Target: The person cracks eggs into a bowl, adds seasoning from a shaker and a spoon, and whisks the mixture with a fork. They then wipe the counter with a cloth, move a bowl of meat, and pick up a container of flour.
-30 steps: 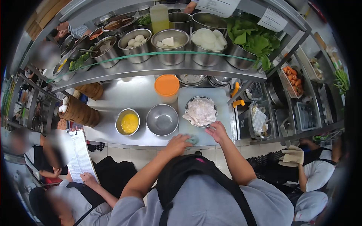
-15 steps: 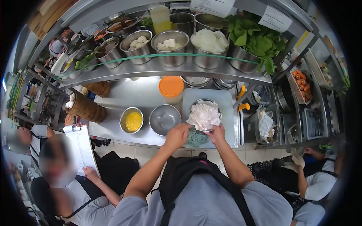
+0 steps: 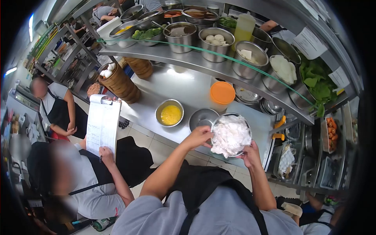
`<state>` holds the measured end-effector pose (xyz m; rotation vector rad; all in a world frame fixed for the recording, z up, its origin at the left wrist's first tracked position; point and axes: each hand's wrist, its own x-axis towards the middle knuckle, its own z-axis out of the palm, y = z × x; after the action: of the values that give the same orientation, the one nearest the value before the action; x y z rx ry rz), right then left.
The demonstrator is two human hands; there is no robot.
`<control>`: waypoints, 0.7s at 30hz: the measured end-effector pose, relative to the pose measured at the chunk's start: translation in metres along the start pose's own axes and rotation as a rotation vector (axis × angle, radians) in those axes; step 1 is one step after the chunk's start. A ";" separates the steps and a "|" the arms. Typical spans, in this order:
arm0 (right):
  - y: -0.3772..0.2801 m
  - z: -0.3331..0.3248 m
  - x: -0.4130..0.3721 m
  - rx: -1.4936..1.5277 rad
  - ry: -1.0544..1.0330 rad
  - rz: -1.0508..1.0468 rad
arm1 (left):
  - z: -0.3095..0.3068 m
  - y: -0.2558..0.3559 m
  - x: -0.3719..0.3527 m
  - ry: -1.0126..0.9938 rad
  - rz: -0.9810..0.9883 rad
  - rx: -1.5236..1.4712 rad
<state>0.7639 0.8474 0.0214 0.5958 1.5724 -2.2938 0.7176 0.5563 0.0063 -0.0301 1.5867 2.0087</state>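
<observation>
Both my hands hold a metal bowl [image 3: 240, 155] heaped with pale, white-coated pieces [image 3: 231, 135] that look like raw meat. My left hand [image 3: 200, 137] pinches its left rim, and my right hand [image 3: 250, 154] has fingers and thumb closed on the lower right rim. Raised off the cutting board [image 3: 256, 125], the bowl leans towards me. Just behind my left hand stands a bare metal bowl [image 3: 201, 118], partly covered. Left of that is a metal bowl of beaten egg [image 3: 171, 115]. An orange-lidded tub [image 3: 222, 93] stands farther back.
A steel shelf [image 3: 196, 56] above the counter carries several metal pots of ingredients. Bamboo steamers [image 3: 122, 84] are stacked at the counter's left. Close on my left, a person holds a clipboard [image 3: 102, 125]. Yellow-orange handles [image 3: 279, 129] stick out at the right.
The bowl of coated pieces has come up off the cutting board towards me, held in both hands. My view has swung left, and the clipboard person shows more fully.
</observation>
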 end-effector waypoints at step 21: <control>0.096 0.001 0.013 -1.670 -0.048 -0.579 | -0.293 -0.004 -0.050 1.075 0.351 -0.430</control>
<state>0.7966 0.8114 -0.0629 -0.4012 2.9716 -0.4506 0.6661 0.2725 -0.0654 -1.2541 1.7348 2.8003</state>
